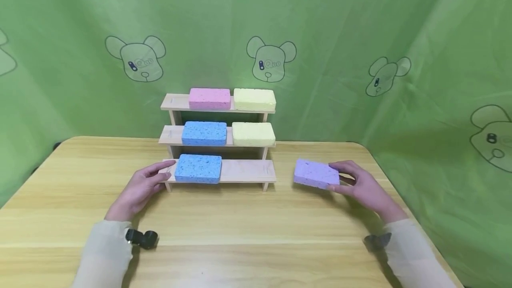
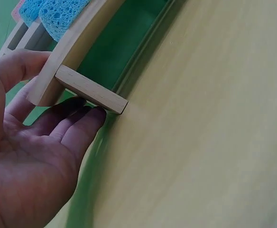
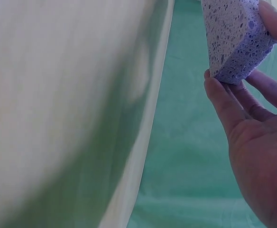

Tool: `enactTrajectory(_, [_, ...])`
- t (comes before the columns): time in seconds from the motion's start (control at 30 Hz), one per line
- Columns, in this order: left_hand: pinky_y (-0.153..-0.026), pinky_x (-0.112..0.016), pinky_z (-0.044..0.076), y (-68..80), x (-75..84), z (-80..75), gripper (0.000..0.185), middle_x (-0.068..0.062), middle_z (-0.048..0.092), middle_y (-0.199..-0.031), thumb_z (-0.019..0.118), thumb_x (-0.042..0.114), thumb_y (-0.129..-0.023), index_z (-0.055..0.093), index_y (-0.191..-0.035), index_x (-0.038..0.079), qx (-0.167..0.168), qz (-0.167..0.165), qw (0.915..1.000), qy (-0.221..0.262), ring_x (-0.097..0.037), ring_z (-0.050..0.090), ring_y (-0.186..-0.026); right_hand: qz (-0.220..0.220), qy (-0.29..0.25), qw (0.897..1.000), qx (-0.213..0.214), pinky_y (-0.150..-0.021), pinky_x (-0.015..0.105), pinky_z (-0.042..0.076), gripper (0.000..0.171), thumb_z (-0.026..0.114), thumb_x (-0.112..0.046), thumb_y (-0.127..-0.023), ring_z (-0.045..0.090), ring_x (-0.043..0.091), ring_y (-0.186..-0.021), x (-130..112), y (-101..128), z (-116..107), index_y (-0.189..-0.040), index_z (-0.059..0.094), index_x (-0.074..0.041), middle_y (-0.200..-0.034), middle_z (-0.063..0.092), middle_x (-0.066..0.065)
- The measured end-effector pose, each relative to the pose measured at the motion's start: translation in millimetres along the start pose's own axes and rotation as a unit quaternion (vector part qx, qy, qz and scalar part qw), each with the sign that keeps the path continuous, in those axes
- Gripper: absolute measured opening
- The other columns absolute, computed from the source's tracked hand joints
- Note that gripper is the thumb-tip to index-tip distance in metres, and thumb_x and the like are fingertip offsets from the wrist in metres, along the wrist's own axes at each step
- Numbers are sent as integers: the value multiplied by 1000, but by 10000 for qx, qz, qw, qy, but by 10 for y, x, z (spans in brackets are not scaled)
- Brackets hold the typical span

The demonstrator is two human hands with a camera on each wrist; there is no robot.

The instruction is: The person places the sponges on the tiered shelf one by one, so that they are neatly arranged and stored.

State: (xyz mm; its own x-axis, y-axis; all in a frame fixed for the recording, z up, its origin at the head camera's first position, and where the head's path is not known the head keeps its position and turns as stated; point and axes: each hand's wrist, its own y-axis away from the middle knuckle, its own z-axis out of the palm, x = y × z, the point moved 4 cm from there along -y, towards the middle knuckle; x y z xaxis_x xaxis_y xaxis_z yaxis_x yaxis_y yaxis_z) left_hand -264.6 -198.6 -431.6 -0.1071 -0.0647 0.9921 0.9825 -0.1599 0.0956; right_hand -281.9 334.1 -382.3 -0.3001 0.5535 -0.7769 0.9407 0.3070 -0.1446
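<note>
A purple sponge [image 1: 316,174] is held by its right end in my right hand [image 1: 362,186], between thumb and fingers, to the right of a three-tier wooden rack [image 1: 248,171]. The right wrist view shows its porous purple side [image 3: 252,45] raised above the table. My left hand [image 1: 140,186] grips the left end of the rack's lowest board, and in the left wrist view its fingers [image 2: 84,130] reach under the board beside the leg [image 2: 91,89]. Near that hand, a blue sponge [image 1: 198,169] lies on the lowest tier's left part.
Another blue sponge [image 1: 204,133] and a pale yellow sponge [image 1: 254,134] sit on the middle tier. The top tier carries a pink sponge [image 1: 210,98] and a second yellow one [image 1: 254,99]. Behind the wooden table [image 1: 240,226] hangs a green curtain [image 1: 328,21] with bear-head prints.
</note>
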Motion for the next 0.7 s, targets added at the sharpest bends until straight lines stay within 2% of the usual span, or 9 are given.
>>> enactTrajectory(0.27, [-92, -30, 42, -15, -28, -22, 52, -14, 26, -141, 60, 19, -87, 41, -133, 2, 49, 36, 9999, 82, -13, 52, -106, -60, -80, 9999, -115, -95, 28, 38, 60, 75, -26, -71, 45, 22, -113, -80, 22, 55, -123, 51, -7, -124, 42, 3])
enactTrajectory(0.5, [-94, -28, 40, -8, -31, -15, 52, -12, 21, -144, 58, 21, -88, 40, -134, 3, -37, 10, 10000, 50, -13, 47, -112, -196, -322, 9988, -326, -97, 39, 34, 61, 74, -14, -74, 41, 31, -117, -351, 97, 125, -125, 46, 2, -127, 40, 14])
enactTrajectory(0.7, [-97, -32, 37, 1, -34, -6, 53, -11, 19, -145, 57, 22, -89, 39, -134, 4, -78, -11, 10000, 23, -15, 45, -114, -292, -536, 9977, -301, -97, 32, 33, 62, 72, -9, -74, 38, 33, -119, -439, 119, 178, -127, 44, 5, -129, 38, 17])
